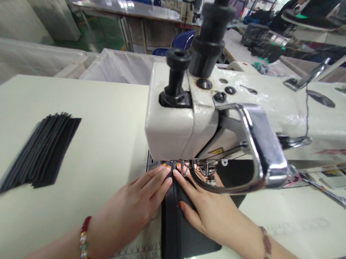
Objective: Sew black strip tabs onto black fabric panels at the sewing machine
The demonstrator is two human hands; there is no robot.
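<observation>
A black fabric panel (197,238) lies under the head of a white sewing machine (172,133), with a long black strip (171,231) running along its left edge. My left hand (141,200) rests on the strip's left side, its fingers stretched forward and pressing flat near the needle area. On the panel just right of the strip lies my right hand (206,205), fingers extended and thumb apart. Its fingertips are partly hidden behind the machine's metal guard (265,150). The needle itself is hard to make out.
A fanned stack of black strips (42,151) lies on the cream table (103,121) at left. Ruler markings (138,256) show at the front edge. Tweezers (330,192) lie at right. Behind stand cloth-lined bins (118,65), a blue chair (181,42) and another table (130,9).
</observation>
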